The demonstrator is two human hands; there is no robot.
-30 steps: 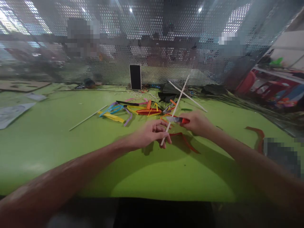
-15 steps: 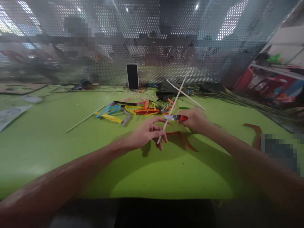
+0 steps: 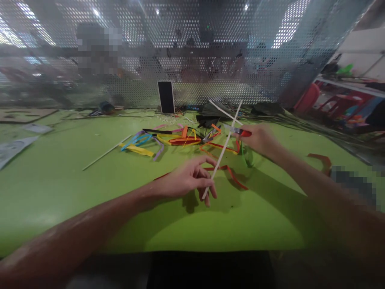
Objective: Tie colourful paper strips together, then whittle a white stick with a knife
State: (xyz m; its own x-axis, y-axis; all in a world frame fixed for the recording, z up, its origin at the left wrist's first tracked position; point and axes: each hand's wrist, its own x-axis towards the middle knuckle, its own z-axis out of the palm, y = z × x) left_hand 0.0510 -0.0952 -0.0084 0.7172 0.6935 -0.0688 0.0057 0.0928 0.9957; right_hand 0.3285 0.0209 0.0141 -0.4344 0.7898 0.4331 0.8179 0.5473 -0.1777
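Note:
My left hand (image 3: 200, 176) pinches the lower end of a thin pale stick (image 3: 221, 154), which slants up and away to the right above the table. In my right hand (image 3: 255, 136) is a red-handled utility knife (image 3: 240, 131), the fingers closed round its handle. Its grey blade lies across the upper part of the stick and points left. Beneath and beyond my hands lie a red strip (image 3: 231, 176) and a pile of coloured strips (image 3: 185, 140) in orange, yellow, blue, purple and black.
A dark-screened phone (image 3: 166, 97) stands upright at the back against a perforated metal screen (image 3: 135, 80). Another thin stick (image 3: 105, 153) lies left on the green table (image 3: 75, 208). Dark leaf-like strips (image 3: 267, 109) run along the back right. A red strip (image 3: 320, 158) lies far right.
The knife has slid away along the stick, up and to the right, with my right hand. My left hand, still pinching the stick, has come slightly nearer and lower.

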